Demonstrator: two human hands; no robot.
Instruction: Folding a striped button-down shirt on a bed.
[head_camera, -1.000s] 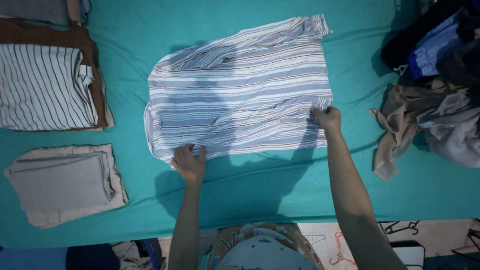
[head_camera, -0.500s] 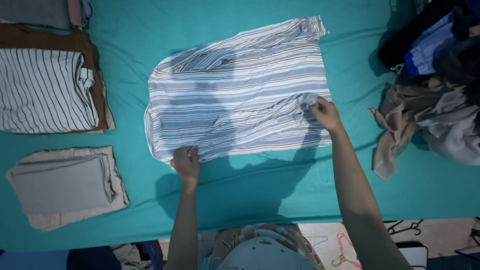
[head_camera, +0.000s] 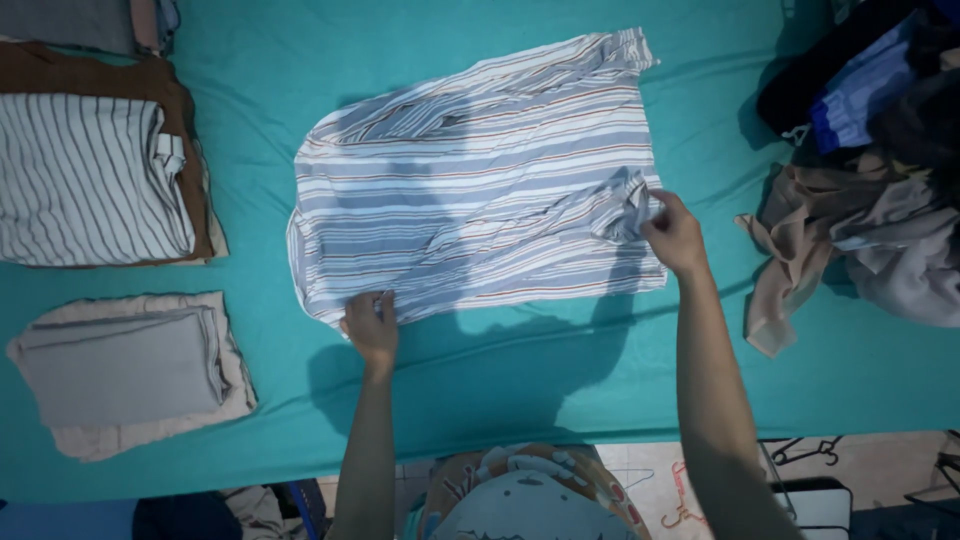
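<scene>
striped shirt (head_camera: 480, 180) | blue-white, thin red lines | spread flat, rumpled | teal sheet centre

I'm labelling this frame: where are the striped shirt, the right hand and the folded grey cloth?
striped shirt (head_camera: 470, 190), head view, middle of its flat body.
right hand (head_camera: 675, 232), head view, back of the hand at the shirt's edge.
folded grey cloth (head_camera: 120, 365), head view, centre of its top.

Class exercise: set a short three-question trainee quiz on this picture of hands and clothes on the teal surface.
1. True or false: the left hand rests on the striped shirt's near edge.
2. What does the right hand grip: A) a hanger, B) a bunched fold of the shirt, C) the grey folded cloth?
3. On which side of the picture is the unfolded clothes pile?

Key: 1 true; 2 B; 3 right.
</scene>
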